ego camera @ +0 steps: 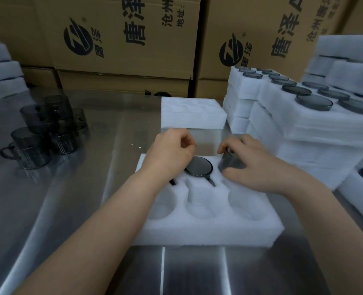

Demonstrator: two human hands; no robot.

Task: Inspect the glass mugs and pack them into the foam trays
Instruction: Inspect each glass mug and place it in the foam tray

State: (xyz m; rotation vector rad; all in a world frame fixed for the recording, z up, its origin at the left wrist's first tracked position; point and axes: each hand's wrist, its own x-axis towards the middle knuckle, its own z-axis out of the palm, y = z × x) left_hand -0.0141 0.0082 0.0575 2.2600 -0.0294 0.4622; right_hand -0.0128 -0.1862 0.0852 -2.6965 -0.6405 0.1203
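Mugs (38,133) wait in a bunch far to the left on the metal table (112,124), well apart from the foam tray (208,231). Left hand (170,152) sits over the tray's back left hole with its fingers curled; I cannot tell if it holds anything. Next, one packed mug (198,166) sits bottom up in the back middle hole, its handle pointing toward the person. Right hand (253,165) wraps around another mug (229,161) right at the back right hole, so it likely just needs to go straight down.

Dim, soft-focus view; edges bowed by wide-angle lens.
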